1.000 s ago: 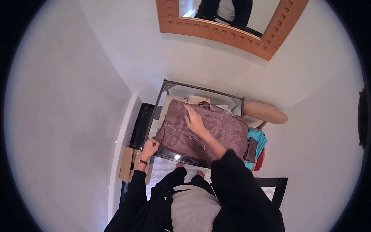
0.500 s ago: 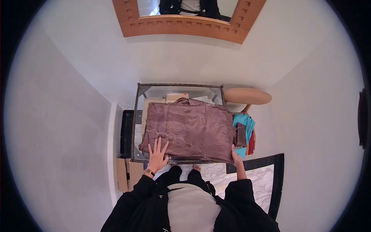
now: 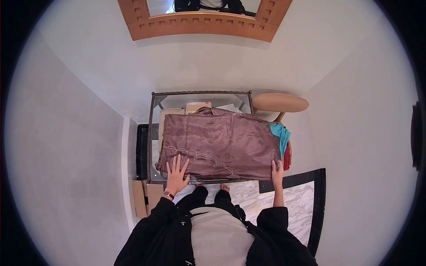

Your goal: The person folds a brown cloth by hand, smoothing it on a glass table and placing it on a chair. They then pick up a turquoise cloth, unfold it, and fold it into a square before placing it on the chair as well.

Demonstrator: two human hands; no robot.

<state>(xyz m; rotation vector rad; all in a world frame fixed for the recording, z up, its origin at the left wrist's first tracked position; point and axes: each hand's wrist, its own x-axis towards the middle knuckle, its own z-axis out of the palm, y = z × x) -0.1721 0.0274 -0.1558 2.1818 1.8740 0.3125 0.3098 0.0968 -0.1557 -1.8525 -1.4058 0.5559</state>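
A folded brown satiny cloth (image 3: 213,142) with a scalloped line of pale stitching lies over a glass-topped table (image 3: 177,99). My left hand (image 3: 177,176) rests flat on its front left part, fingers spread. At the front right corner, my right hand (image 3: 277,172) pinches the cloth's edge, thumb on top and the other fingers partly hidden. Just beyond that edge, a turquoise cloth (image 3: 284,138) shows, with a red cloth (image 3: 287,160) beneath it.
A stool or chair with a tan padded top (image 3: 280,102) stands at the right. Papers and a box (image 3: 198,106) sit behind the brown cloth. Cardboard (image 3: 155,196) leans at the table's front left leg. A wood-framed mirror (image 3: 202,24) hangs on the wall ahead.
My right hand has drawn the brown cloth's right edge outward to the right, covering more of the turquoise cloth. My left hand stays flat on it. The view has shifted slightly.
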